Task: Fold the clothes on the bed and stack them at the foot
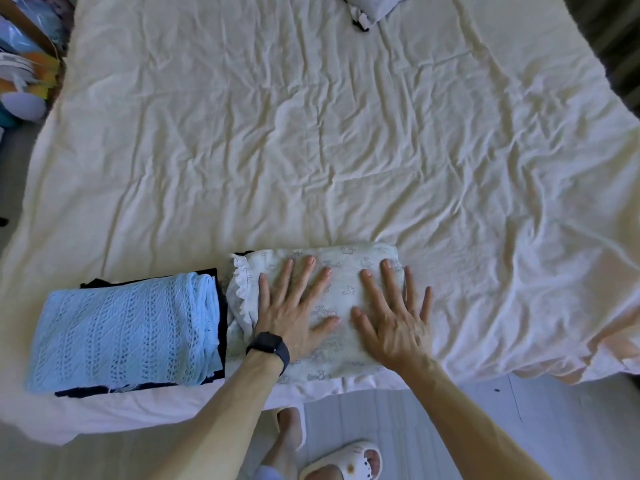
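At the foot of the bed [311, 133], a folded light-blue knit [124, 327] lies on a folded black garment [222, 327]. Just beside this stack the white printed garment [346, 263] is folded too. The left hand [294, 313] and right hand [394, 320] press flat on it, each grip fully open, fingers spread, holding nothing. I judge it only needs stacking. A grey cloth [375, 5] at the far edge may remain to fold.

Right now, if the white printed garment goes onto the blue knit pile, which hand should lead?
Left, probably: the left hand lies flat on the white printed garment, on the side nearest the blue knit pile, while the right hand presses the side farther from it.
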Tool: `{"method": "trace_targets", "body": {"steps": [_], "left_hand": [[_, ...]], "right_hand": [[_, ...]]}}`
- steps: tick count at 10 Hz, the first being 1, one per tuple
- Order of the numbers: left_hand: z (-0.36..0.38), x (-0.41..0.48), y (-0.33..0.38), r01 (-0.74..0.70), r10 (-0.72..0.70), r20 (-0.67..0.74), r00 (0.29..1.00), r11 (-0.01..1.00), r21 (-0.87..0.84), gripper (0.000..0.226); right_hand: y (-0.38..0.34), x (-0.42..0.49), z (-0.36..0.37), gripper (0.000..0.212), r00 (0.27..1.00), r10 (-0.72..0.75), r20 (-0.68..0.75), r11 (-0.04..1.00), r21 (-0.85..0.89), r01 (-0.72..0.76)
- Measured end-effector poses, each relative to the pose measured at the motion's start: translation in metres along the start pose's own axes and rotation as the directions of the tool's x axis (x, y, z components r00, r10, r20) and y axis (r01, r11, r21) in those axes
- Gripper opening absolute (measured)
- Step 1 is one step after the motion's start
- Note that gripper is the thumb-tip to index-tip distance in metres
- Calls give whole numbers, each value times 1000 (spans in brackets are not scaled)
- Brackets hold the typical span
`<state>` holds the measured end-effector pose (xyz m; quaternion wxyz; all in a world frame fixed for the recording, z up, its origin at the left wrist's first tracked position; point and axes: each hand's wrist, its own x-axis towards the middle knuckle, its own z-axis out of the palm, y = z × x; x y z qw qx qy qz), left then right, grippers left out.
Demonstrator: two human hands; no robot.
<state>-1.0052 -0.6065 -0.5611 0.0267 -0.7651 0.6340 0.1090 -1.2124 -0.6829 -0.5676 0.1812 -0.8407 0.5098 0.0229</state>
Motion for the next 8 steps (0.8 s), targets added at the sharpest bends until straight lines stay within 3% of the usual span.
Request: {"method": "trace_targets", "body": {"steps": [1,2,3,4,6,8], "left_hand": [[-16,-8,-7,74,-73,-80,994,997,17,75],[-22,-16,-23,143,-143,-62,988,990,-1,71],[-12,-14,-32,168,-169,-10,986,985,-42,75],[5,-8,-36,152,-151,18,988,987,-57,78],[36,-1,-40,134,-134,8,991,991,-12,80],[13,-4,-31,151,-152,101,983,988,13,78]], "right_hand": [[-15,1,-16,68,978,-36,-207,999,-26,32],[-32,12,-26,70,956,-166,-241,986,-49,159],[-35,24,-22,67,976,-194,-97,980,-71,187],[-23,31,-3,68,992,-125,-4,991,-57,125],[-12,37,30,69,991,-130,-9,991,-25,130],[-31,40,-27,67,980,-81,183,997,16,80]]}}
